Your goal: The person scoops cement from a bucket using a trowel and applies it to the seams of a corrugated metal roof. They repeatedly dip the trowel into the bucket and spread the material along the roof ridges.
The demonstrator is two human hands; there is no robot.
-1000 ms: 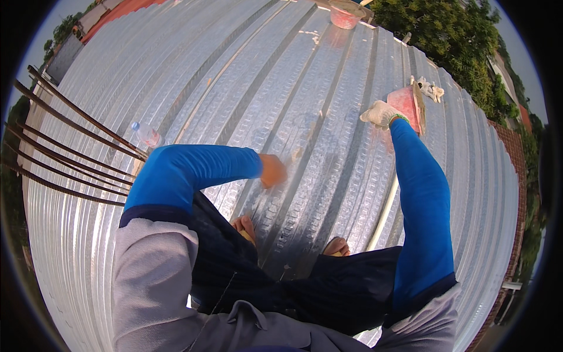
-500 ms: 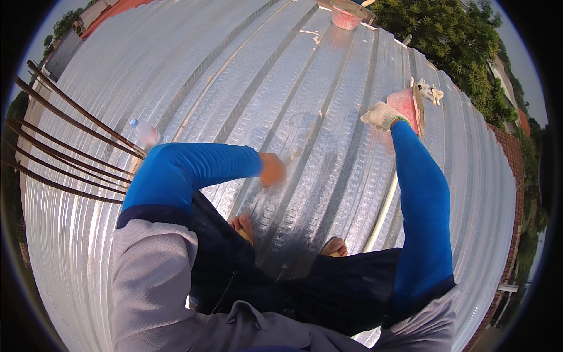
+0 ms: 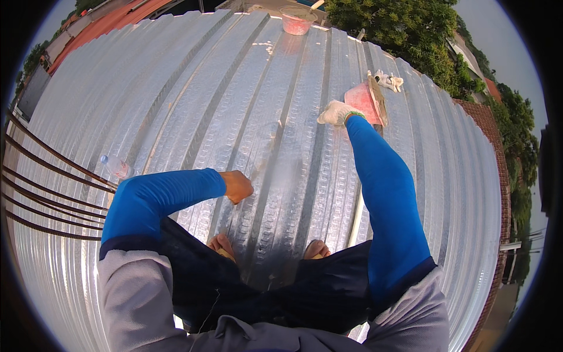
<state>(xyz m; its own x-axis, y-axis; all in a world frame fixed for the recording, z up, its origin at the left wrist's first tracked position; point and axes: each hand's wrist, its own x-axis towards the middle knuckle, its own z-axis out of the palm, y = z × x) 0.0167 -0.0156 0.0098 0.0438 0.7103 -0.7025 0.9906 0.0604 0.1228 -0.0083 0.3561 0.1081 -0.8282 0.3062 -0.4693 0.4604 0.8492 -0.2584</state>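
Note:
My left hand (image 3: 237, 186), bare, is closed with its fingers curled down, low over the ribbed metal sheet (image 3: 275, 152) in front of my left foot. Whatever its fingers may hold is hidden beneath it. My right hand (image 3: 335, 113) wears a whitish glove and reaches farther out, its fingers curled toward the left. Just beyond its wrist a red bucket (image 3: 359, 101) lies tipped, its mouth facing right. Contact between bucket and wrist is unclear, and nothing shows inside that gloved hand. A crumpled white glove (image 3: 389, 81) sits past the bucket's rim.
Several rusty rebar rods (image 3: 56, 155) jut out at the left, near a clear plastic bottle (image 3: 117, 167). A second red bucket (image 3: 298, 22) stands at the sheet's far edge. Tree foliage (image 3: 396, 38) rises beyond that edge. My bare toes (image 3: 316, 249) show below.
The whole view has shifted, so everything sits farther left. My left hand was blurred and now looks sharp, a little closer to my feet. My right hand stays beside the tipped bucket.

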